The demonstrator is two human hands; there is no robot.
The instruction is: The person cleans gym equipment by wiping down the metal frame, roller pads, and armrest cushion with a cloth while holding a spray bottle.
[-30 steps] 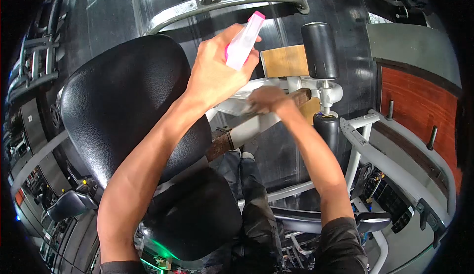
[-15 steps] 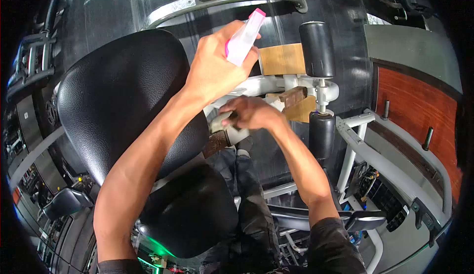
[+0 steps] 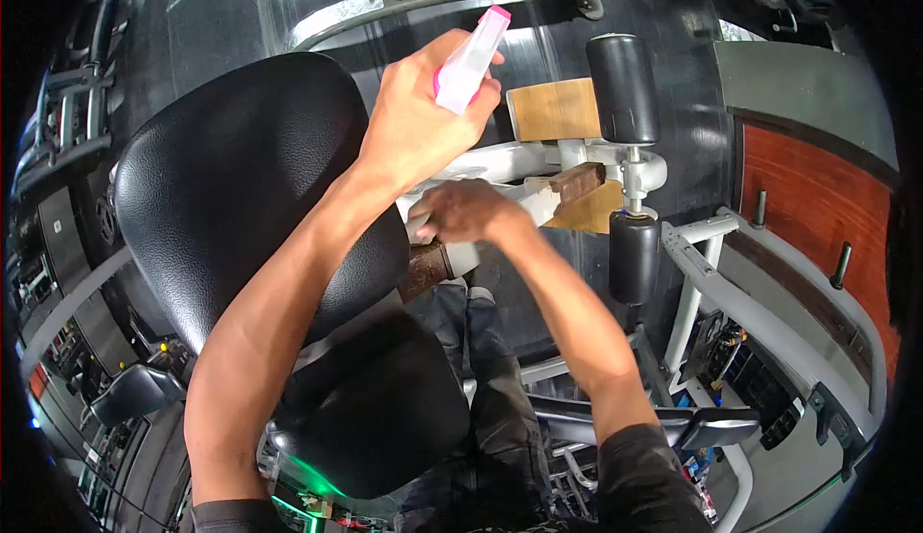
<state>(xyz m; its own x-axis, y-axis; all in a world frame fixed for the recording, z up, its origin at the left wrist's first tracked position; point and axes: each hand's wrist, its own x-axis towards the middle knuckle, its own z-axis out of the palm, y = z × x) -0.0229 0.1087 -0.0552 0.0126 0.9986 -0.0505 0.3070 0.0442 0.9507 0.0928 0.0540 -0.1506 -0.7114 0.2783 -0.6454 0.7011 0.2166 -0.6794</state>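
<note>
Head: left hand (image 3: 420, 105) around sprayer (image 3: 469, 67); right hand (image 3: 468, 212) curled, hold unclear; frame label (image 3: 361, 4) illegible.

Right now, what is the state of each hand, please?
Left hand: closed, holding the white-and-pink sprayer.
Right hand: blurred at the white beam; its grip cannot be told.

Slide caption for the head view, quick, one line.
Left hand holds a pink-and-white sprayer; right hand is at a white metal beam near a black pad.
</note>
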